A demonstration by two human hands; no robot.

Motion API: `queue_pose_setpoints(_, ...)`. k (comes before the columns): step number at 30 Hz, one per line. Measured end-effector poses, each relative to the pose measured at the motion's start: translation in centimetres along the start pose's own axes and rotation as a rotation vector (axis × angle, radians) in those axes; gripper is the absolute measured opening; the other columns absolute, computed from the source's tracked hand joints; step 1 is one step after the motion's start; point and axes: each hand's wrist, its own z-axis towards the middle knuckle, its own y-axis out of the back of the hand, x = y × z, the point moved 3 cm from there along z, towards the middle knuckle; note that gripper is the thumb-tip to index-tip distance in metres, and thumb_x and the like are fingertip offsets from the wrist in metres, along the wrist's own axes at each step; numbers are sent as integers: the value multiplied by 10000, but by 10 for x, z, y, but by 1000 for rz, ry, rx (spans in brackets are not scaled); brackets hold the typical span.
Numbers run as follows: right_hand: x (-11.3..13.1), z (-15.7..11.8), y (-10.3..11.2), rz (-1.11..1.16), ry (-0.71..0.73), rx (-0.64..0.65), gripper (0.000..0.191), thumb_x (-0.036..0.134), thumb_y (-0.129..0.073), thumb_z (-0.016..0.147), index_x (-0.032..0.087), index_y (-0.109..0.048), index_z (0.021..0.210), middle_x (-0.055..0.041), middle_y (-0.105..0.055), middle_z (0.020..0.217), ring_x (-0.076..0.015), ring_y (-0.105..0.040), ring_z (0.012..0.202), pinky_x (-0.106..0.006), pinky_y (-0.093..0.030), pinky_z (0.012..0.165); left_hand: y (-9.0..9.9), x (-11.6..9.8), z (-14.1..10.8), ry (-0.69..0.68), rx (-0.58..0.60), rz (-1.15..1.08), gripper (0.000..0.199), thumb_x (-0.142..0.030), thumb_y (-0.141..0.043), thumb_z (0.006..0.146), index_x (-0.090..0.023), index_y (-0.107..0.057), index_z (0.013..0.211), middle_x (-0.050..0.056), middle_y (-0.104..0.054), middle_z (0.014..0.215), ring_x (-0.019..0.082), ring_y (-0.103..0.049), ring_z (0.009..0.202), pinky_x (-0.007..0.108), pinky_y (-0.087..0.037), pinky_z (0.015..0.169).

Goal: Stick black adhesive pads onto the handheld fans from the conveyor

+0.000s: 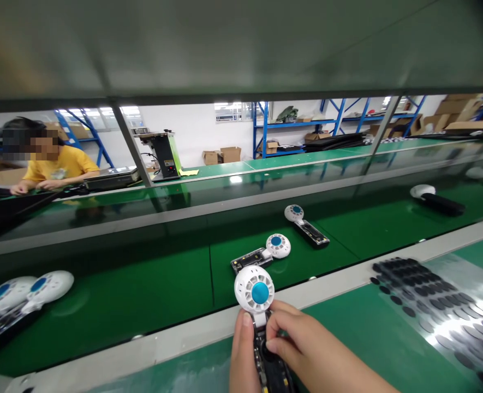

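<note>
**Steadying the device in both hands**

Holding the device at six o'clock: left hand closed along one side, right hand pinching the other, fingers beside a round black part. Best, probably, to brace with the left, press evenly with the right, and avoid the exposed circuitry.

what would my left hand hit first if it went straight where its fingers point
Likely the dark handle lying on the green belt, just beyond the held device; height is unclear, so your left hand might pass above it.
</note>
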Motion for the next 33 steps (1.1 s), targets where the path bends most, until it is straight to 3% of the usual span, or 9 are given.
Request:
queue_pose_setpoints(9, 3, 0, -3, -71, 0, -10, 188, 27, -432, 735, 199, -430, 660, 7, -517, 933, -142, -520, 779, -241, -392, 674, -1, -3, -3, -33, -6, 35, 451, -515, -537, 748, -189, -603, 1054, 55, -546, 1211, 271, -374, 1215, 377, -218, 1055)
queue_pose_setpoints(17, 12, -2, -1, -126, -4, 24, 225, -24, -445, 720, 191, -425, 657, 0, -509, 928, -142, -526, 781, -240, -402, 670, 3, 0, 0, 10, -59, 36, 392, -454, -568, 747, -208, -609, 1050, 32, -522, 1251, 248, -304, 1265, 352, -175, 1075)
queue_pose_setpoints(26, -1, -3, -6, -32, 67, -24, 205, 3, -466, 696, 206, -460, 663, 31, -517, 1036, -123, -538, 833, -211, -398, 691, 0, -3, -2, 60, -17, -59, 382, -472, -548, 754, -190, -624, 1000, 49, -612, 1118, 271, -434, 1172, 360, -320, 1003)
queue_pose_setpoints(29, -3, -3, -6, 22, 15, -34, 227, 19, -475, 680, 233, -503, 748, 22, -525, 1048, -142, -534, 878, -237, -407, 740, 0, -3, -2, 67, -14, -85, 407, -482, -575, 731, -183, -618, 1004, 53, -620, 1090, 280, -443, 1162, 353, -336, 988)
queue_pose_setpoints(33, -11, -4, -7, 271, -127, 2, 427, 58, -486, 667, 256, -436, 1042, 4, -583, 914, -159, -564, 825, -271, -429, 755, 0, 0, -1, 103, 5, -121, 495, -494, -608, 699, -157, -591, 1061, 85, -651, 990, 317, -533, 1043, 401, -414, 899)
